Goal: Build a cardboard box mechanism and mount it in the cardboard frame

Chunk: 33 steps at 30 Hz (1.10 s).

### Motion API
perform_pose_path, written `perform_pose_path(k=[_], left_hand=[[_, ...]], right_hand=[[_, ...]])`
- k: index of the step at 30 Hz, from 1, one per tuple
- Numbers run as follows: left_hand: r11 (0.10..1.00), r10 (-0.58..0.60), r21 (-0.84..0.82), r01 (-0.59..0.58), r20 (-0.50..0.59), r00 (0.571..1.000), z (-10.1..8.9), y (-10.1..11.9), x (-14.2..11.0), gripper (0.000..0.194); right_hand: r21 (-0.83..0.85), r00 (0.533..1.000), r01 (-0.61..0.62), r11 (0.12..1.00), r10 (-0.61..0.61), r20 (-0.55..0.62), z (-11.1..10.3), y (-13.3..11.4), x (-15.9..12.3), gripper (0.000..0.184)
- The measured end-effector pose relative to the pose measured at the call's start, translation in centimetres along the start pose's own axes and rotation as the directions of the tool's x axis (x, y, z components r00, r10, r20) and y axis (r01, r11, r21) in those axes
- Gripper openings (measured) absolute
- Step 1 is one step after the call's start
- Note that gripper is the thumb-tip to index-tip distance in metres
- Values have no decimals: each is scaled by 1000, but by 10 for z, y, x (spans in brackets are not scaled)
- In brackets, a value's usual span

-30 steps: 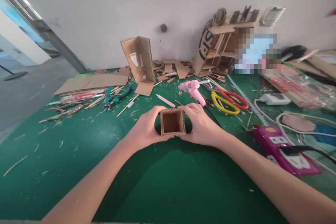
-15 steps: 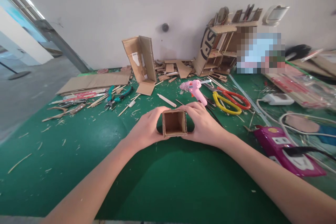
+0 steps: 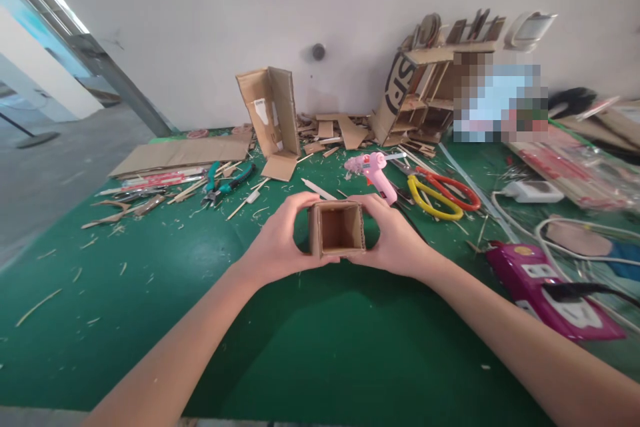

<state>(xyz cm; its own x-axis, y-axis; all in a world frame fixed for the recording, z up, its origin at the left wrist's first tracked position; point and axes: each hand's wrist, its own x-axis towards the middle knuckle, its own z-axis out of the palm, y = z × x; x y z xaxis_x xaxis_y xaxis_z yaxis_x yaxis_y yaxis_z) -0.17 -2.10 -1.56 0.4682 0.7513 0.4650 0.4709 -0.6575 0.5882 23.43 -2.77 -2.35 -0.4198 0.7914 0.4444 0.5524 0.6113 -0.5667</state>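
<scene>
Between my two hands is a small square cardboard box (image 3: 316,230), its open end facing me and its hollow inside showing. My left hand (image 3: 280,237) grips its left side, thumb along the bottom edge and fingers at the top. On the other side my right hand (image 3: 393,233) holds it the same way; the fingertips behind the box are hidden. Just beyond the box lie a white pen-like stick (image 3: 319,189) and a pink hot glue gun (image 3: 377,177). Scissors (image 3: 437,197) with one yellow and one red handle rest right of the glue gun.
Farther back stand a folded cardboard piece (image 3: 273,113) and a cardboard shelf (image 3: 395,97). Cutting pliers (image 3: 227,183) and a flat cardboard sheet (image 3: 180,155) lie at the left. A purple power strip (image 3: 550,293) with cables sits at the right. Wood slivers litter the green table (image 3: 125,327).
The box has turned slightly in my hands, so more of its left outer side shows, and it sits a little farther right. Both hands keep their hold.
</scene>
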Motion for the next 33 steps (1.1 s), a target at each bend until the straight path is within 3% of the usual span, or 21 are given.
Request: perform_pose_path(k=[2,4,6,8,10,13,17,19,21,23,25,27,30,33], left_hand=[[980,-32,-198,34,13,999,0,-3,0,110],[878,-86,-461,126,107,991,1,-5,0,117],[675,-127,-690,264,243,962,1,-5,1,107],[477,-145,-788,390,367,919,1,-4,3,93],[394,-189,-782,483,445,875,0,-2,4,78],[435,-307,-710,554,462,832,-3,1,6,45],[507,-348,-707,492,355,868,-4,1,8,28],[534,-361,-731,426,258,896,-4,-1,9,27],[586,-369,-732,348,141,919,-4,-2,10,28],[668,-327,-699,256,34,944,-2,-2,10,26],[747,-243,-646,160,-40,969,0,-2,9,23],[795,-165,-600,84,-81,983,2,0,8,19],[845,-125,-531,62,-83,989,3,3,7,18],[876,-84,-480,42,-67,994,2,4,6,22]], right_hand=[[56,999,12,998,-10,-30,0,0,1,72],[44,995,78,996,-75,-61,-1,-1,2,72],[-47,982,166,985,-169,-83,-3,-3,3,68],[-172,961,251,953,-266,-75,-5,-5,3,63],[-267,933,336,903,-357,-35,-6,-7,3,58],[-327,902,416,849,-429,35,-6,-8,3,51],[-328,930,351,877,-366,16,-2,-6,2,57],[-211,964,258,943,-265,-5,1,-5,0,72],[18,991,126,992,-127,30,3,-5,-2,89],[270,995,-24,963,-2,95,6,-8,-3,95],[457,990,-115,882,66,121,8,-13,-3,85],[554,992,-123,823,85,94,9,-18,-1,67],[615,995,-98,783,75,63,11,-23,2,45],[655,996,-88,751,85,37,13,-22,2,39]])
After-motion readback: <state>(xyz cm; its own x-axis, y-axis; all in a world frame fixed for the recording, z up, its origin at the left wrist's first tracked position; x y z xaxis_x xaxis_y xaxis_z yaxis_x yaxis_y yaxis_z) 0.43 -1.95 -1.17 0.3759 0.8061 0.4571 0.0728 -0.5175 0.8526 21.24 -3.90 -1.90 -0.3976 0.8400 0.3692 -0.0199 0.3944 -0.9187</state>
